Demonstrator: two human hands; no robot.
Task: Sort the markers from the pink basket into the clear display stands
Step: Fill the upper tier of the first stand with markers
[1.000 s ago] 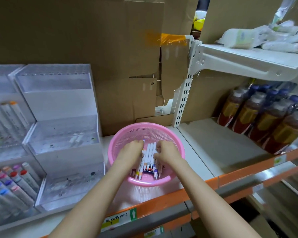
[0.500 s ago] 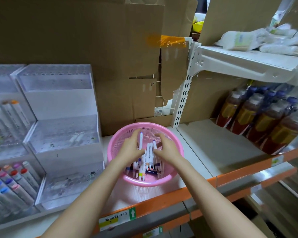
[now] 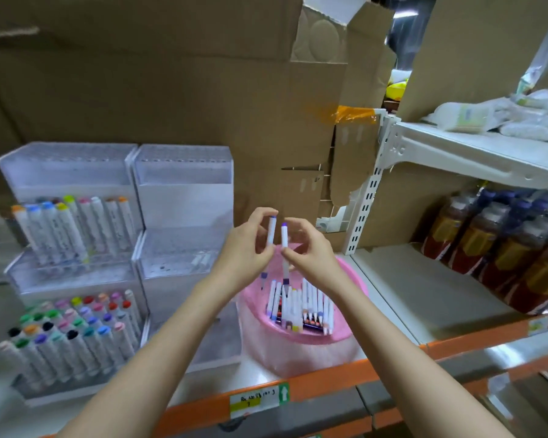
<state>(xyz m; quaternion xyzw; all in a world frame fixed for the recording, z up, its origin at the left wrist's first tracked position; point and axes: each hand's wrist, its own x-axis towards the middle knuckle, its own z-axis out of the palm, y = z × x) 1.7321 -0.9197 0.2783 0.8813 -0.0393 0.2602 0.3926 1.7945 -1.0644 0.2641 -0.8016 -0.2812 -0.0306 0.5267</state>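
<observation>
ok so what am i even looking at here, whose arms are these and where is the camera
There is no machine here. These are a person's two bare arms, filmed by a single camera worn on their head, looking forward and down at a shop shelf. The left hand pinches a white marker upright. The right hand pinches a second marker beside it. Both are above a pink basket that holds many more markers. Further left are two clear display stands: the left stand is packed with coloured-cap markers, and the right stand looks almost empty. On the right stand bottles, and cardboard covers the back.
</observation>
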